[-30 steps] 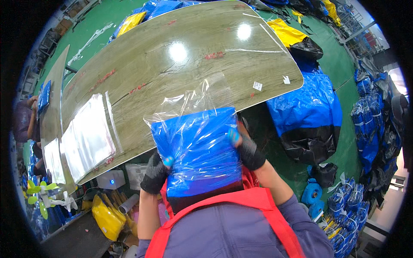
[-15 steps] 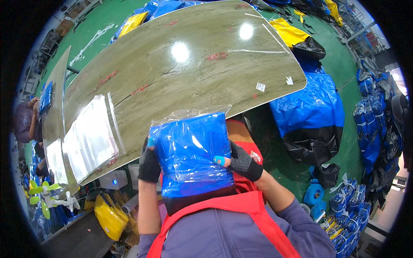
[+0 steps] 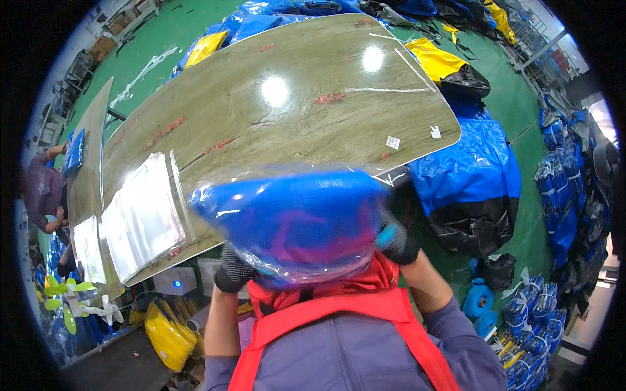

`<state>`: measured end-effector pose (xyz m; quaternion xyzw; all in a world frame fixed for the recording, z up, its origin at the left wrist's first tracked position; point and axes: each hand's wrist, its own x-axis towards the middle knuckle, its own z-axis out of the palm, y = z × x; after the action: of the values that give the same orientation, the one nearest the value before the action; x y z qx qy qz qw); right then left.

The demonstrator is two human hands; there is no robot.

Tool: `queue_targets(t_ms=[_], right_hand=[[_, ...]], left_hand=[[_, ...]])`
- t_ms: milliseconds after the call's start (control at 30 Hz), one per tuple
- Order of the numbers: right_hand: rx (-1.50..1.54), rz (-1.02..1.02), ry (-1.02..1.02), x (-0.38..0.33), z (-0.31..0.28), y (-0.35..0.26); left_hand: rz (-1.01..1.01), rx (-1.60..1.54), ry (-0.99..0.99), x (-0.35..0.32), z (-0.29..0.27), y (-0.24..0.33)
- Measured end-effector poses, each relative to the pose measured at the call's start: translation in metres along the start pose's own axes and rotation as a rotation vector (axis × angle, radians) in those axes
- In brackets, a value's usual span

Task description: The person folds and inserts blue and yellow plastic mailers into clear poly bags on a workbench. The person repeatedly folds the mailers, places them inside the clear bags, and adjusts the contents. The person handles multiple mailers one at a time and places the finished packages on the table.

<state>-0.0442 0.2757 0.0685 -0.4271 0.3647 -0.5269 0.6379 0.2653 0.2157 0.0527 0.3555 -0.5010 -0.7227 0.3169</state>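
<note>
A folded blue sheet in a clear plastic bag is held up in front of my red apron, blurred by motion. My left hand, in a black dotted half-finger glove, is closed at the bag's lower left edge, its fingertips mostly hidden. On the other side my right hand, gloved alike, grips the bag's right edge; a light-blue fingertip covering shows there. The package's far edge overlaps the near edge of the wood-patterned table.
Flat clear bags are stacked on the table's left part. A co-worker stands far left by another table with a blue package. A large blue-and-black bag lies right; bundled blue goods sit lower right. A green-bladed fan is lower left.
The package has swung from a near-flat front view to a tilted, blurred one, and its dark lower strip no longer shows. My right hand has shifted right, my left slightly down.
</note>
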Motion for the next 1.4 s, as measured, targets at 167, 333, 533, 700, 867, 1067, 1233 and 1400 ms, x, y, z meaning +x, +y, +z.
queue_targets(t_ms=[167,333,533,700,867,1067,1233,1400], right_hand=[[0.338,0.261,0.061,0.065,-0.030,-0.033],[0.128,0.000,0.013,0.079,-0.018,-0.048],[-0.231,-0.208,0.156,0.065,0.008,-0.016],[-0.506,-0.107,0.257,0.055,0.007,-0.009],[-0.499,-0.425,-0.065,0.047,-0.003,-0.027],[-0.655,-0.341,0.018,0.044,0.011,-0.038],[-0.672,-0.617,0.184,0.053,0.028,-0.052],[-0.515,-0.473,0.448,0.067,0.036,-0.047]], left_hand=[[0.660,0.883,-0.079,0.032,0.017,0.058],[0.704,0.766,0.435,0.039,0.014,0.063],[0.402,0.111,0.348,0.055,0.006,0.036],[0.278,0.352,0.517,0.041,0.010,0.030],[0.391,0.095,0.272,0.023,0.002,0.025],[0.316,0.051,0.367,0.017,-0.014,0.036],[0.540,0.333,0.468,0.028,-0.004,0.061],[0.527,0.257,0.617,0.053,0.013,0.065]])
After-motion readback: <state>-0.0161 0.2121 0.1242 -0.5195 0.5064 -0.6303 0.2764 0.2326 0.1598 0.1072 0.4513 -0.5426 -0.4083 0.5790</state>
